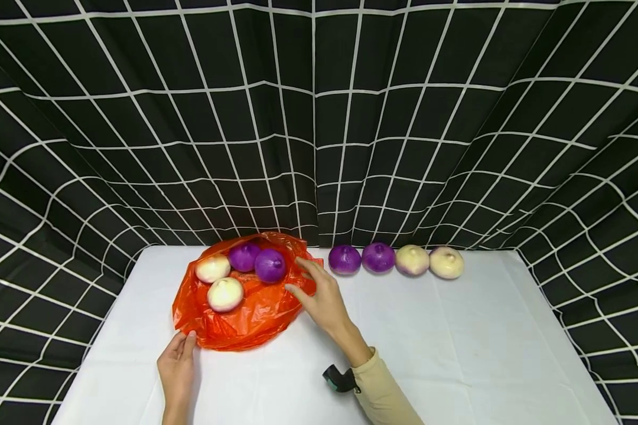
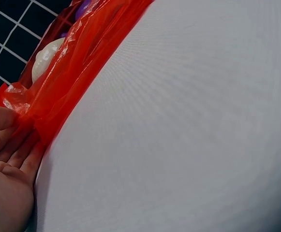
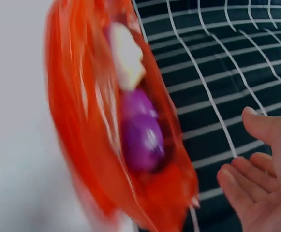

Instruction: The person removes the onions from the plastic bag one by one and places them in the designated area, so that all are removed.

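Observation:
An orange-red plastic bag [image 1: 255,319] lies spread with its mouth up on the white table. Inside are two purple turnips [image 1: 270,265] and two cream turnips [image 1: 225,294]. At the bag's near left edge my left hand [image 1: 176,360] pinches the thin plastic between thumb and fingers; in the left wrist view part of the bag [image 2: 82,72] stretches away from those fingers. My right hand [image 1: 324,298] is at the bag's right rim, its thumb and fingers spread and nothing between them. The right wrist view shows this hand [image 3: 261,179] beside the bag [image 3: 82,106], with a gap between them.
Along the table's back edge, right of the bag, stand two more purple turnips [image 1: 378,258] and two cream ones with purple tinges [image 1: 446,262], in a row. A black curtain [image 1: 351,118] with white grid lines encloses the back and sides of the white table [image 1: 457,354].

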`<state>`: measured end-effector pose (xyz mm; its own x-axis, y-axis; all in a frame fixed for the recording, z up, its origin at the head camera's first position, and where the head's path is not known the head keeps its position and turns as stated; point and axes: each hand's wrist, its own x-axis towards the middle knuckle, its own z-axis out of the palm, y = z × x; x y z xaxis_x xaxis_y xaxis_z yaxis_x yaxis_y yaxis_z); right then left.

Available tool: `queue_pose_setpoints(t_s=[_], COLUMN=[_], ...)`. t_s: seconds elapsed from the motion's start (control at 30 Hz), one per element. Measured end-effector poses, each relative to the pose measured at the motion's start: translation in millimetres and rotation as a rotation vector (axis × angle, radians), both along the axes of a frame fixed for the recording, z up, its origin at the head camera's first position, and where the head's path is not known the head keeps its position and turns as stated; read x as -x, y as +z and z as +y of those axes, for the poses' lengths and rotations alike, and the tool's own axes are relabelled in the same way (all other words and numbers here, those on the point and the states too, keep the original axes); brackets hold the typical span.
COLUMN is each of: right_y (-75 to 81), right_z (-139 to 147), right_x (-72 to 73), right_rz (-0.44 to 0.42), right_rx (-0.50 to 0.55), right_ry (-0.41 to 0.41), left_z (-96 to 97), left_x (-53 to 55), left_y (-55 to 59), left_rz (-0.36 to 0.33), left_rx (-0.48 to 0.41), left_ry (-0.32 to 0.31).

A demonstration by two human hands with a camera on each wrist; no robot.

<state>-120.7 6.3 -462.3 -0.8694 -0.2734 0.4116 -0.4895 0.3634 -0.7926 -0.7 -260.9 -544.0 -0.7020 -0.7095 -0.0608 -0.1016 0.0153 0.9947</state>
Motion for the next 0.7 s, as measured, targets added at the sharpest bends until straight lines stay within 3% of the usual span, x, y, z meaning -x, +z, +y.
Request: queue_pose_setpoints(t_s=[0.1, 0.27, 0.7], right_y=[-6.4, -19.3, -37.0], right_z=[-16.6, -36.5, -74.0], right_x=[-0.3, 5.3, 23.8], right_rz=[-0.103, -0.195, -0.296], right_rx=[-0.082, -0.194, -0.213], right_ry=[0.011, 0.019, -0.094], left_z=[-0.4, -1.4, 0.3], left_x=[0.2, -0.3, -0.6], left_y=[0.0, -0.4, -2.0], left_rz=[-0.018, -0.018, 0.003], left_rx=[0.017, 0.023, 0.016], left_ry=[-0.001, 0.003, 0.015])
